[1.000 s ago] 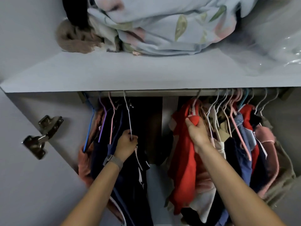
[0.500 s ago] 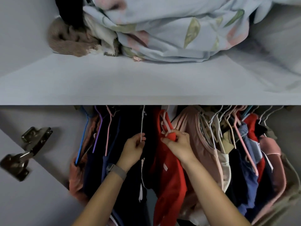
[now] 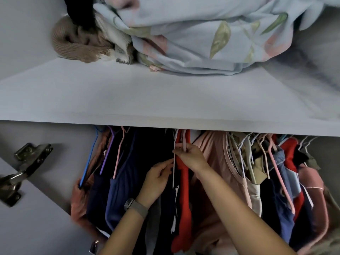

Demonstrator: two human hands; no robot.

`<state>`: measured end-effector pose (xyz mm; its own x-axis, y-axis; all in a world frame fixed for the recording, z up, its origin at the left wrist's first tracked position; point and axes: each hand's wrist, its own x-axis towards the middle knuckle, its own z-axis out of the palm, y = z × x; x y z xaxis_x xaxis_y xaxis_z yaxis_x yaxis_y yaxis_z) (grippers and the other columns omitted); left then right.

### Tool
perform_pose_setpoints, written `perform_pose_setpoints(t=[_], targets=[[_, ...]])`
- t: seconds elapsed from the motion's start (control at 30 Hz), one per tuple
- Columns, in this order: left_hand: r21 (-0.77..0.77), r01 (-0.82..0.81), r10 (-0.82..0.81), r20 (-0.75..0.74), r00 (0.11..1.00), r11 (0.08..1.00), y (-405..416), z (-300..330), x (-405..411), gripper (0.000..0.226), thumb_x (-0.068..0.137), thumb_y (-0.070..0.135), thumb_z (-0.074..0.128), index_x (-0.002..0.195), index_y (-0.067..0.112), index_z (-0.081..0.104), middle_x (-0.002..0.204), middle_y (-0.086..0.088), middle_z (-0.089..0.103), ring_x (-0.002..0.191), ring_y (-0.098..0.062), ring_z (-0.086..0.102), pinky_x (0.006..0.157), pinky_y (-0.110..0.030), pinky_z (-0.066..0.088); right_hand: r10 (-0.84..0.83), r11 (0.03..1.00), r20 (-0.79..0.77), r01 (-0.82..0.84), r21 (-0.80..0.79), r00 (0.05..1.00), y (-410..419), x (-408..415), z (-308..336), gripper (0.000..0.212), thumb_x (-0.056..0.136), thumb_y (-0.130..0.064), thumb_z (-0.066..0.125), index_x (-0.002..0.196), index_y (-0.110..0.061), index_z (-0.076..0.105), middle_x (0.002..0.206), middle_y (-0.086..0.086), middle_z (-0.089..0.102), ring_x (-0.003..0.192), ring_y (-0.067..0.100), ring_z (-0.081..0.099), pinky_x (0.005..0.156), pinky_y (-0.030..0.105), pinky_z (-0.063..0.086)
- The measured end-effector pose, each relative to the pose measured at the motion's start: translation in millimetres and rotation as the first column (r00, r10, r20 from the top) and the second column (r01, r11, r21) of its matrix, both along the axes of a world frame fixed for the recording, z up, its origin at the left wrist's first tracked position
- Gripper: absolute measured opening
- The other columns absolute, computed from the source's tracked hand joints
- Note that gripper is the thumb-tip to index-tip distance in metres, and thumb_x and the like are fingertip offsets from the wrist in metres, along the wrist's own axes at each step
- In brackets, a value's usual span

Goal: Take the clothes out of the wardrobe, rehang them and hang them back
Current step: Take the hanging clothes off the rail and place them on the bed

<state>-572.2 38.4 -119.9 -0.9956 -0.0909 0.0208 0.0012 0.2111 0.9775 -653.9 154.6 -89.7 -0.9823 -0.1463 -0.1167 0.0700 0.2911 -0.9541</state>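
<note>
Head view, close, facing wardrobe [image 3: 165,100]

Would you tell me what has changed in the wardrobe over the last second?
The right hand slid the red garment leftward, closing the gap, and now pinches its hanger beside the left hand, which stays on the white hanger. The shelf bedding is unchanged.

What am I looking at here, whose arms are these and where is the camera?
There is no machine: a person wears a camera on the head, looking up into a wardrobe. The left hand, with a watch on the wrist, pinches a white hanger. The right hand grips the hanger of a red garment beside it. More clothes hang on both sides. On the shelf above lie a floral blanket and a brown knit.
</note>
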Motion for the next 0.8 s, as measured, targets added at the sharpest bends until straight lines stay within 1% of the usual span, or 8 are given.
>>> perform_pose_setpoints(t=[0.1,0.2,0.3,0.4,0.53,0.6,0.67,0.8], targets=[[0.07,-0.121,0.118,0.035,0.992,0.99,-3,2,7,0.03,0.099,0.008,0.041,0.109,0.031,0.057,0.106,0.006,0.064,0.086,-0.001,0.062,0.075,-0.016,0.048,0.012,1.0,0.004,-0.012,-0.016,1.0,-3,-2,2,0.019,0.087,-0.013,0.063,0.076,-0.028,0.066,0.078,-0.008,0.068,0.083,0.009,0.064,0.082,0.021,0.049],[0.148,-0.204,0.202,0.025,0.979,0.968,-6,9,14,0.029,0.099,0.007,0.041,0.103,0.029,0.059,0.1,0.005,0.063,0.082,-0.005,0.061,0.066,-0.016,0.049,-0.004,0.994,0.015,0.006,-0.105,1.0,-4,2,9,0.032,0.093,-0.02,0.061,0.06,-0.018,0.057,0.061,-0.003,0.057,0.057,0.002,0.053,0.061,0.013,0.042],[0.157,-0.208,0.21,0.001,0.978,0.965,-13,20,21,0.029,0.097,0.005,0.042,0.1,0.027,0.061,0.094,0.004,0.064,0.077,-0.005,0.061,0.065,-0.016,0.049,-0.096,0.987,-0.07,0.086,-0.133,0.993,4,6,23,0.04,0.093,-0.027,0.06,0.056,-0.019,0.048,0.055,-0.002,0.046,0.047,0.006,0.039,0.05,0.021,0.031],[0.164,-0.21,0.215,-0.015,0.976,0.964,-18,30,25,0.031,0.096,0.002,0.043,0.097,0.027,0.062,0.091,0.004,0.064,0.073,-0.004,0.06,0.066,-0.016,0.048,-0.081,0.983,-0.12,0.059,-0.177,0.989,24,15,49,0.046,0.095,-0.029,0.058,0.054,-0.016,0.043,0.041,-0.008,0.04,0.036,0.003,0.031,0.04,0.017,0.024],[0.129,-0.18,0.186,-0.033,0.982,0.975,-8,36,27,0.032,0.093,0.002,0.047,0.098,0.03,0.061,0.095,0.007,0.063,0.082,-0.008,0.06,0.071,-0.017,0.049,0.017,0.995,-0.07,-0.024,-0.096,0.997,57,47,46,0.042,0.093,-0.027,0.06,0.055,-0.012,0.051,0.044,0.001,0.045,0.037,0.006,0.037,0.046,0.021,0.034],[0.014,-0.125,0.126,-0.067,0.99,0.992,2,33,25,0.031,0.091,0.005,0.054,0.106,0.032,0.058,0.105,0.009,0.06,0.092,-0.008,0.059,0.081,-0.02,0.05,0.049,0.999,0.009,-0.049,-0.003,0.999,70,68,25,0.044,0.09,-0.03,0.064,0.05,-0.016,0.053,0.043,0.003,0.049,0.039,0.009,0.041,0.054,0.025,0.038],[-0.237,-0.082,0.041,-0.172,0.984,0.968,10,27,22,0.041,0.085,0.019,0.064,0.121,0.032,0.052,0.12,0.01,0.051,0.108,-0.007,0.051,0.094,-0.024,0.044,0.045,0.994,0.066,-0.051,0.092,0.997,82,90,7,0.05,0.087,-0.032,0.068,0.043,-0.017,0.05,0.041,0.002,0.05,0.039,0.01,0.042,0.055,0.025,0.039],[-0.722,0.087,-0.338,-0.211,0.917,0.687,38,18,25,0.071,0.065,0.057,0.066,0.129,0.04,0.039,0.135,0.016,0.043,0.127,-0.01,0.035,0.103,-0.037,0.032,0.108,0.978,0.081,-0.121,0.173,0.991,110,135,-4,0.051,0.083,-0.03,0.072,0.038,-0.018,0.05,0.037,-0.003,0.051,0.036,0.008,0.043,0.053,0.02,0.039]])
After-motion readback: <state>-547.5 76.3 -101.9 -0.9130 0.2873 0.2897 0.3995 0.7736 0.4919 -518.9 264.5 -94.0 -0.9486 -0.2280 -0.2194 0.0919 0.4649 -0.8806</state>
